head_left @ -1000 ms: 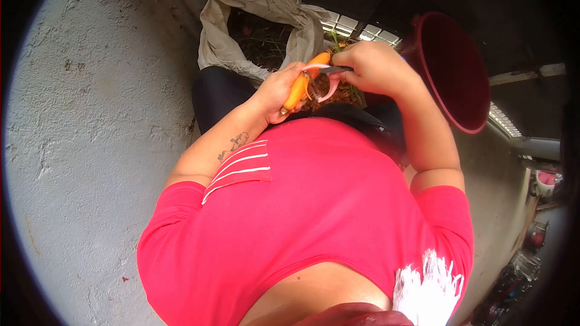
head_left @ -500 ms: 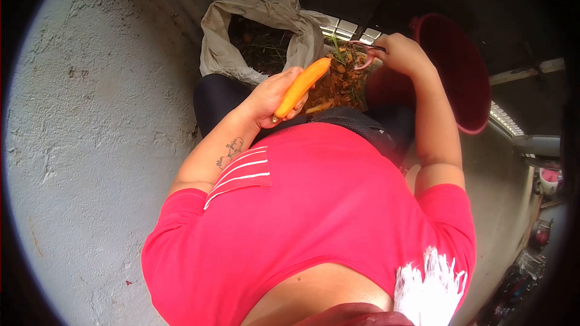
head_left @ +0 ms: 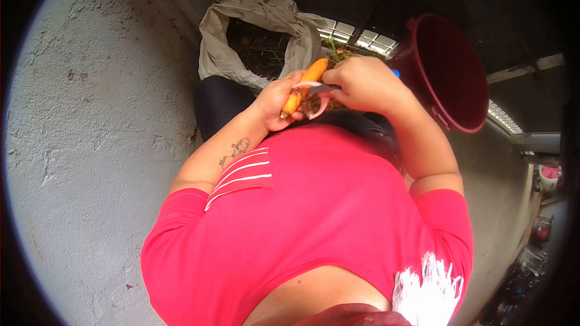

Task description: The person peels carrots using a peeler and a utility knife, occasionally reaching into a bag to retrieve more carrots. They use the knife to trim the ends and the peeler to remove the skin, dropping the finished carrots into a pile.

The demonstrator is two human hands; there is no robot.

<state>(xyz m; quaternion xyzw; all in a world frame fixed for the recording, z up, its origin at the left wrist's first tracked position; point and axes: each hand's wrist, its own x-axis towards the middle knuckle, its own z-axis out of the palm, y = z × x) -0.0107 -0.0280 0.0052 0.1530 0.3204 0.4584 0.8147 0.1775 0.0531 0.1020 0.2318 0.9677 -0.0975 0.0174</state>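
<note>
An orange carrot (head_left: 313, 72) lies slanted in my left hand (head_left: 280, 102), whose fingers wrap round its lower part. My right hand (head_left: 368, 83) is closed on a knife (head_left: 323, 89); its dark blade reaches toward the carrot, and a bit of blue shows behind the hand. A pale pink curved strip (head_left: 322, 106) is by the blade, near my left fingertips. The exact contact between blade and carrot is too small to tell.
A whitish woven sack (head_left: 212, 36) with its top open holds dark plant matter, beyond my left hand. A dark red bucket (head_left: 419, 54) is tilted at the right. Orange and green scraps (head_left: 340, 54) show behind my hands. A rough grey wall (head_left: 96, 145) runs along the left.
My right hand has come left and down, bringing the blade and pink strip to the carrot. The carrot has shifted slightly right in view. The bucket has barely moved.
</note>
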